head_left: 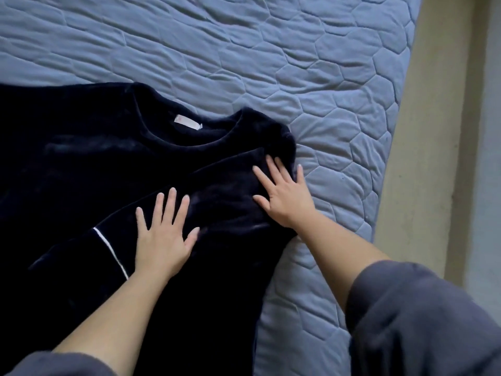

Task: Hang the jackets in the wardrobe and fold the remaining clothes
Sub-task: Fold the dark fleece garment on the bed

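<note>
Dark navy velour top [95, 164] is lying flat on blue quilted bed cover [325, 77], sleeve [217, 191] folded across chest. Left hand [162, 240] & right hand [287, 196] are pressing on sleeve, palms down, fingers spread.

Found no readable words, brands, numbers or signs. Noted only one small white label [188, 122], sewn inside the back of the neckline of a dark top [81, 172] spread toward the left edge of a blue quilted bed cover [325, 77]. Carried a faint pinkish mark at one end, too blurred to read.
</note>
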A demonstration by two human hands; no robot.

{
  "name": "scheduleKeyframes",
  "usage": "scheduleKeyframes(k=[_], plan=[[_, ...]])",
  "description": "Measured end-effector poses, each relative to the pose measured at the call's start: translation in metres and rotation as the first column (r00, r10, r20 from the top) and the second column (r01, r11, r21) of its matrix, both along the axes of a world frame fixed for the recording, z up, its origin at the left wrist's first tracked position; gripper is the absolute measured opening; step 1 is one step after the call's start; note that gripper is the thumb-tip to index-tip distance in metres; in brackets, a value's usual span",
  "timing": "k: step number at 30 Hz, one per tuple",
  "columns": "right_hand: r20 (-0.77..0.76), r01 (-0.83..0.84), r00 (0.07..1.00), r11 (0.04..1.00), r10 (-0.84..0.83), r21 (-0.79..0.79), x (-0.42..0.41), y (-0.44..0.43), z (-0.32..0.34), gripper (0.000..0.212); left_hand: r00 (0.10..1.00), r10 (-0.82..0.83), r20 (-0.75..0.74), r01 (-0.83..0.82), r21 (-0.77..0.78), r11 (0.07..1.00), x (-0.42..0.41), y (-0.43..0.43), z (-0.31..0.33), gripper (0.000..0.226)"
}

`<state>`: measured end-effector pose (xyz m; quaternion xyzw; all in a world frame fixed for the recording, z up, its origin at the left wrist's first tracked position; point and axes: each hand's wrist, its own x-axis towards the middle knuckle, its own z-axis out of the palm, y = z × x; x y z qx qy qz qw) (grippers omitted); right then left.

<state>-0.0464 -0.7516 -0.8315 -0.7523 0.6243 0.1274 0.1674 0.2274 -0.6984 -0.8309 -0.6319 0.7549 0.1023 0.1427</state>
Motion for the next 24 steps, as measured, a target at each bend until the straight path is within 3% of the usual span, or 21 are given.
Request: scheduleKeyframes(k=[7, 12, 17, 18, 19, 21, 22, 24], plan=[[-0.073, 0.007, 0.997, 0.995, -0.014, -0.100, 0.042, 0.040, 0.013, 0.069, 0.994, -0.051, 0.092, 0.055, -0.036, 0.998, 0.095, 0.034, 0.021, 0.069], [-0.033, -0.002, 0.999, 0.999, 0.001, -0.051, 0.120, 0.064, 0.008, 0.071, 0.990, 0.139, -0.029, -0.139, -0.008, 0.990, 0.161, 0.052, 0.028, 0.076], [0.060, -0.191, 0.979, 0.980, 0.194, -0.049, 0.228, 0.093, 0.001, 0.071, 0.981, 0.145, -0.125, -0.145, 0.016, 0.989, 0.214, 0.065, 0.030, 0.081], [0.062, -0.208, 0.976, 0.978, 0.210, -0.032, 0.241, 0.098, 0.004, 0.070, 0.943, 0.252, -0.218, -0.243, 0.068, 0.968, 0.222, 0.061, 0.032, 0.076], [0.061, -0.222, 0.973, 0.975, 0.223, -0.014, 0.250, 0.104, 0.008, 0.069, 0.845, 0.427, -0.321, -0.387, 0.183, 0.904, 0.228, 0.054, 0.035, 0.066], [0.056, -0.263, 0.964, 0.965, 0.262, 0.011, 0.258, 0.113, 0.020, 0.068, 0.512, 0.758, -0.403, -0.585, 0.483, 0.652, 0.233, 0.037, 0.045, 0.034], [0.057, -0.265, 0.963, 0.964, 0.263, 0.020, 0.257, 0.117, 0.027, 0.067, 0.365, 0.841, -0.400, -0.603, 0.587, 0.541, 0.233, 0.031, 0.049, 0.020], [0.036, -0.148, 0.989, 0.988, 0.147, 0.036, 0.253, 0.125, 0.037, 0.066, 0.176, 0.897, -0.404, -0.635, 0.650, 0.418, 0.233, 0.024, 0.054, 0.007]])
